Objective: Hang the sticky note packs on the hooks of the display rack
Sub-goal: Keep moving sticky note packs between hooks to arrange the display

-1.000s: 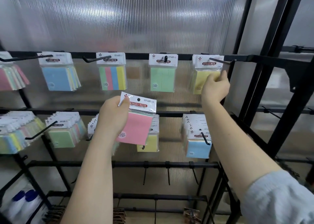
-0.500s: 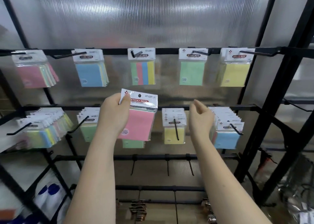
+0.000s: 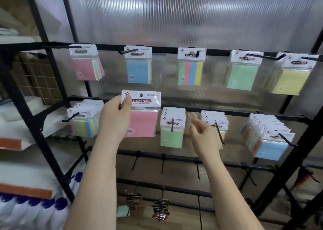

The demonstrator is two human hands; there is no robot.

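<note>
So, the display rack [image 3: 218,50] first, since it's the biggest thing here. The view has been swung leftward since a second ago, so more of the rack's left end is shown.

The real change: the right hand [image 3: 204,135] was up at the yellow pack [image 3: 291,82] a second ago. Now it's been dropped to just right of the held pink pack [image 3: 144,121], and its grip is loose and empty. The yellow pack is left hanging on its hook, up and far right of the held pink pack. That one can probably be counted as done.

The left hand [image 3: 114,120] hasn't been moved much. Its grip is closed on the held pink pack's header card at the left edge, thumb on the front. The pack is kept in front of the middle rail, with its hang hole not on any hook yet. It's likely next in line.

Counts:
- Hands: two.
- Packs in hand: one.
- Loaded hooks above the held pink pack: five, namely pink bunch [image 3: 85,69], blue pack [image 3: 138,70], striped pack [image 3: 190,73], green pack [image 3: 242,77] and the yellow pack.
- Bunches level with it: four can be seen, namely striped bunch [image 3: 83,125], green bunch [image 3: 171,135], a bunch half hidden by the right hand [image 3: 215,119], and blue bunch [image 3: 271,149]. Anything right behind the held pack can't be made out.
- Bare hooks [image 3: 162,163] below it: at least three.
</note>
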